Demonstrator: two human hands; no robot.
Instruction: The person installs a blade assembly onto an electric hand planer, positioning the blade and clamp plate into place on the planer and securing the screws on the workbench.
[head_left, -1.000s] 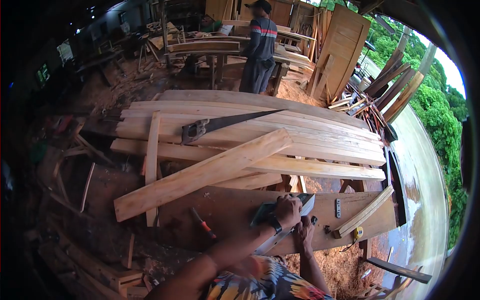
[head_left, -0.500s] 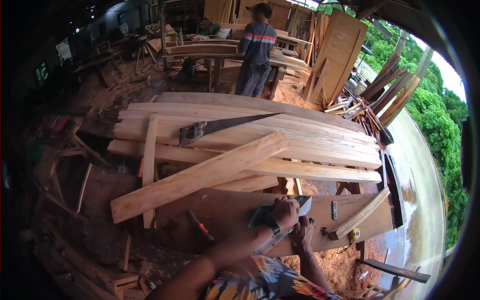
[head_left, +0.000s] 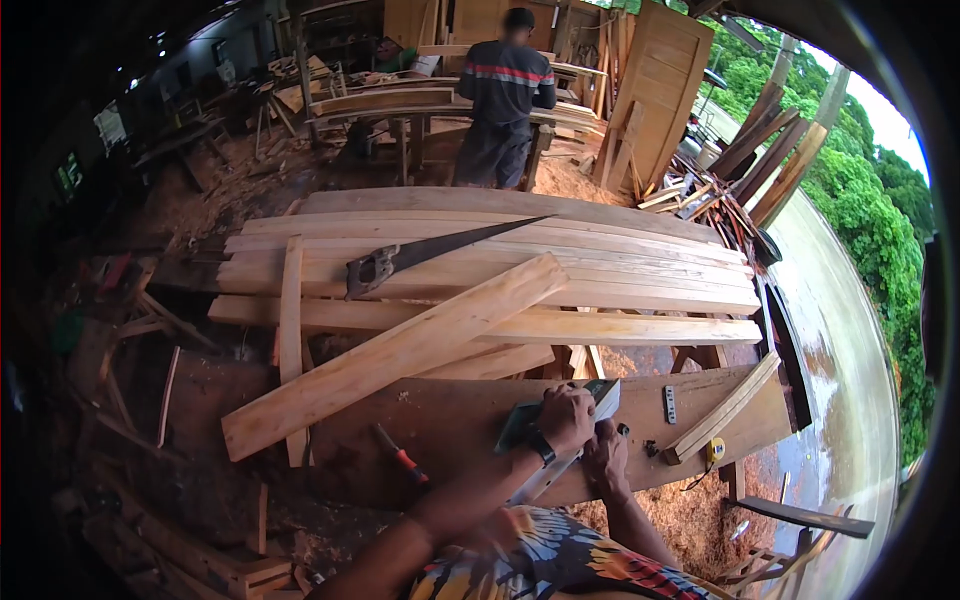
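Note:
A green power tool with a long pale metal sole, by its look an electric planer (head_left: 606, 398), lies tilted on the broad plank in front of me. Wearing a dark wristband, my left hand (head_left: 567, 416) is closed over its middle. My right hand (head_left: 606, 456) presses curled fingers to the near side, close to a black knob (head_left: 623, 430); its fingertips are partly hidden. To the right on the plank (head_left: 350, 455) are a small metal plate with holes (head_left: 670, 405), a curved wood piece (head_left: 725, 408) and a yellow tape measure (head_left: 716, 450). A red-handled tool (head_left: 408, 464) rests left of my forearm.
Beyond the plank, long boards (head_left: 640, 290) lie side by side, with a handsaw (head_left: 430, 255) on top. A loose board (head_left: 400, 355) slants across them. Another person (head_left: 505, 95) stands at a far bench. Wood shavings (head_left: 690, 525) cover the floor at lower right.
My view has shifted slightly. Both hands stay at the planer with little visible movement. The far person has turned a little, and the arm on the right side now shows bent.

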